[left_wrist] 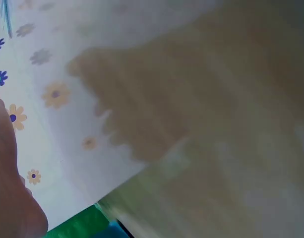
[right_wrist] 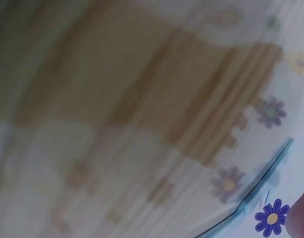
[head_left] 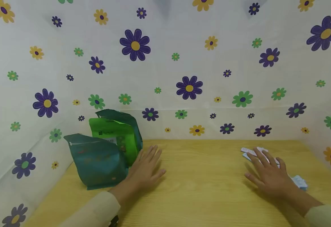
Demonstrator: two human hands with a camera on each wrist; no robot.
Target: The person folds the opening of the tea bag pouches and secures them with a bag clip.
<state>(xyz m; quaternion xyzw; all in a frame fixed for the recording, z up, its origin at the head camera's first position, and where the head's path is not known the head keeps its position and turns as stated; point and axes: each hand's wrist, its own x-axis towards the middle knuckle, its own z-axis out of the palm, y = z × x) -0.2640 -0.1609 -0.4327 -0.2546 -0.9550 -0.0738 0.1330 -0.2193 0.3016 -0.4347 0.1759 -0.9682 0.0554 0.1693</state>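
Observation:
My left hand (head_left: 145,169), palm down with fingers straight and spread, is just right of a group of stand-up pouches. The front pouch (head_left: 97,162) is dark green, a bright green pouch (head_left: 129,135) stands behind it, and another dark green pouch (head_left: 122,117) is at the back. Also palm down and spread, my right hand (head_left: 273,178) is over small white and light-blue items (head_left: 299,182), which it partly hides; their kind is unclear. Neither hand grips anything. Both wrist views are largely blurred; part of a hand (left_wrist: 10,183) shows at the left wrist view's edge.
A light wooden table (head_left: 202,189) lies under both hands. White cloth (head_left: 165,72) printed with purple, yellow and green flowers encloses it at the back and on both sides. Near the left sleeve, a small dark object (head_left: 113,221) shows at the bottom edge.

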